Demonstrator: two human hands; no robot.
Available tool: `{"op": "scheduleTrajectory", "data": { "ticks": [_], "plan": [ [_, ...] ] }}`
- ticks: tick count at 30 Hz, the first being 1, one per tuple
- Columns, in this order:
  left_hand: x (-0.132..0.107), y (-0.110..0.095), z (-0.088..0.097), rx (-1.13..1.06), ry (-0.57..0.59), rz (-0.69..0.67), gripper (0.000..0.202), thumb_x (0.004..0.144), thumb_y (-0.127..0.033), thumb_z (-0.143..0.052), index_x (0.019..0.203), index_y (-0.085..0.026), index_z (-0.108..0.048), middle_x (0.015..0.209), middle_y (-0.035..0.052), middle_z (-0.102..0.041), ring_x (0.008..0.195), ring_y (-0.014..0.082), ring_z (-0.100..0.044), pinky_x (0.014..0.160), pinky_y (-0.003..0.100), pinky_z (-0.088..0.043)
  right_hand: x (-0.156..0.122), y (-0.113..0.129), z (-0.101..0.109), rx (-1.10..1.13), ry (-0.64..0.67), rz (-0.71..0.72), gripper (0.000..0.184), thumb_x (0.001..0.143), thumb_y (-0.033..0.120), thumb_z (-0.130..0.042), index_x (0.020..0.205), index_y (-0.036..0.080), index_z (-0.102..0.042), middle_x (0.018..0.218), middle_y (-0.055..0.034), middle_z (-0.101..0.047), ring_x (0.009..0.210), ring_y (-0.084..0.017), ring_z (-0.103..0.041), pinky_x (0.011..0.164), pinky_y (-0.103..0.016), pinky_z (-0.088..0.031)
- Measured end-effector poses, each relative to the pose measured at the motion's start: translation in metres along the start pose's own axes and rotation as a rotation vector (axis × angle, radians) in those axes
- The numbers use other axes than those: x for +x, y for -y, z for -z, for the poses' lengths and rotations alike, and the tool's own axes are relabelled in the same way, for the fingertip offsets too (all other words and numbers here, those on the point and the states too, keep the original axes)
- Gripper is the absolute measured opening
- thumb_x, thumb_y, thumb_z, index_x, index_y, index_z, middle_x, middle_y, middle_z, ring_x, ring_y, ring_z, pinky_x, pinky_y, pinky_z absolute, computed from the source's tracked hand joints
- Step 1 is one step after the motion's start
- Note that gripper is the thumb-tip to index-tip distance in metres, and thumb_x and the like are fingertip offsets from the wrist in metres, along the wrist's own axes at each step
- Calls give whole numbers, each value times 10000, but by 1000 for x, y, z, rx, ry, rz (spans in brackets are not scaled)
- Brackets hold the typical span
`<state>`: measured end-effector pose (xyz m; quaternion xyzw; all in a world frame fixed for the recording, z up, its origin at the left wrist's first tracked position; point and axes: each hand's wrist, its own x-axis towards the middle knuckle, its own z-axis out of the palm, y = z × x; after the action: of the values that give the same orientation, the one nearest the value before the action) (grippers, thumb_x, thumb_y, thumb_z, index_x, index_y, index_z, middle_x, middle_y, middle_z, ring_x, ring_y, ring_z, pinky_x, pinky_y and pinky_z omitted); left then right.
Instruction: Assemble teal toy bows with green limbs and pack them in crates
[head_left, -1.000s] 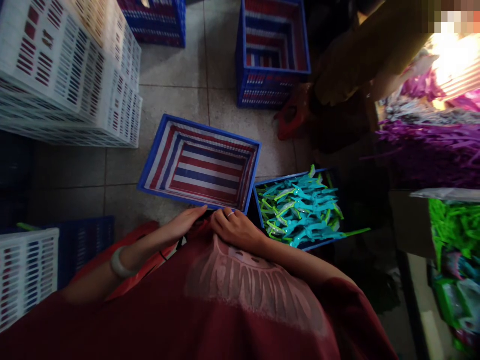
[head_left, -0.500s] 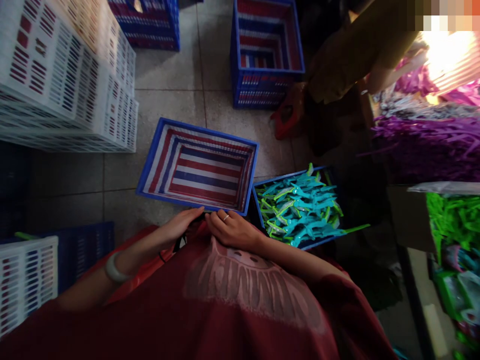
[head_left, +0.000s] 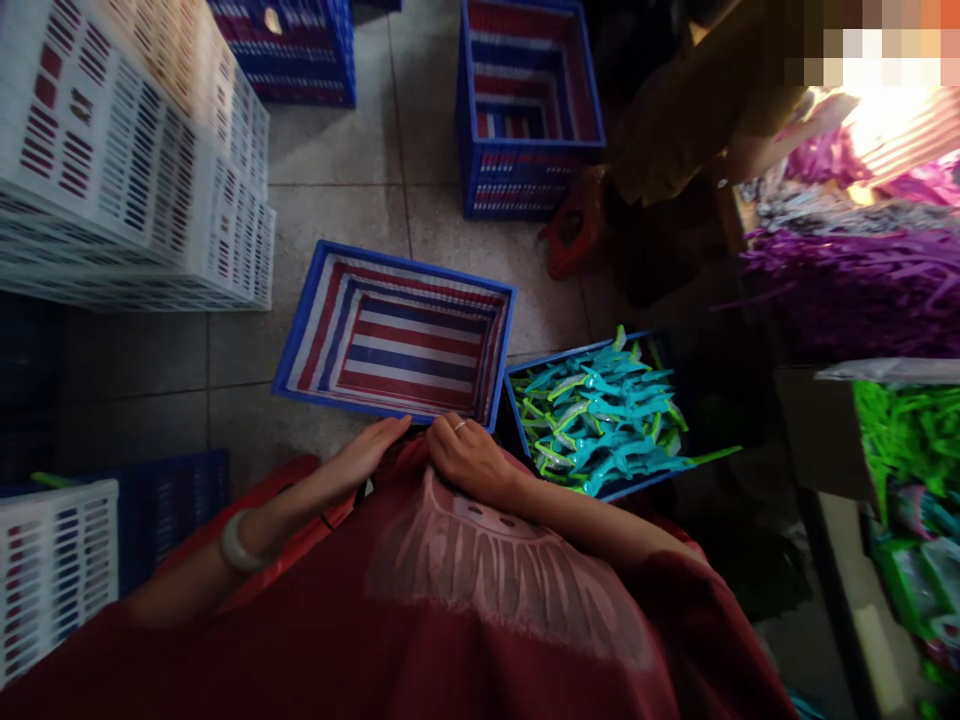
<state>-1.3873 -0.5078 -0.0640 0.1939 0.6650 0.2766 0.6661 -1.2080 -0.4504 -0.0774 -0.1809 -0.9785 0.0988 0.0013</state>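
Observation:
At my waist, my right hand point(head_left: 469, 458) has its fingers curled over the front of the dark red shirt point(head_left: 322, 610), bunching the cloth near its lower edge. Beside it, my left hand point(head_left: 379, 445) lies with straight fingers against the same edge, its palm hidden. A dark strap shows under my left wrist. Just beyond both hands, a blue crate point(head_left: 412, 345) lined with red, white and blue striped sheeting stands on the floor, with nothing in it. To its right, a second blue crate is heaped with turquoise and green plastic pieces point(head_left: 604, 410).
Stacked white crates point(head_left: 135, 150) rise at the left, and another white crate point(head_left: 56, 570) stands lower left. Striped-lined blue crates point(head_left: 532, 180) and a red stool point(head_left: 574, 235) are ahead. A person's arm point(head_left: 675, 140) reaches over purple strips point(head_left: 862, 280) at the right.
My right hand has shifted slightly right along the shirt's edge, pulling the cloth with it. My left hand has moved slightly right too. The crates stay in place.

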Motion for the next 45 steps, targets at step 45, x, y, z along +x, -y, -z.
{"op": "scheduleTrajectory", "data": {
  "ticks": [45],
  "plan": [
    [-34, 21, 39, 868, 426, -130, 250, 881, -347, -547, 973, -243, -754, 990, 24, -756, 902, 231, -676, 785, 273, -463, -132, -37, 4, 992, 29, -384, 328, 983, 436, -565, 1094, 143, -664, 1009, -88, -630, 919, -174, -611, 819, -305, -522]
  ]
}}
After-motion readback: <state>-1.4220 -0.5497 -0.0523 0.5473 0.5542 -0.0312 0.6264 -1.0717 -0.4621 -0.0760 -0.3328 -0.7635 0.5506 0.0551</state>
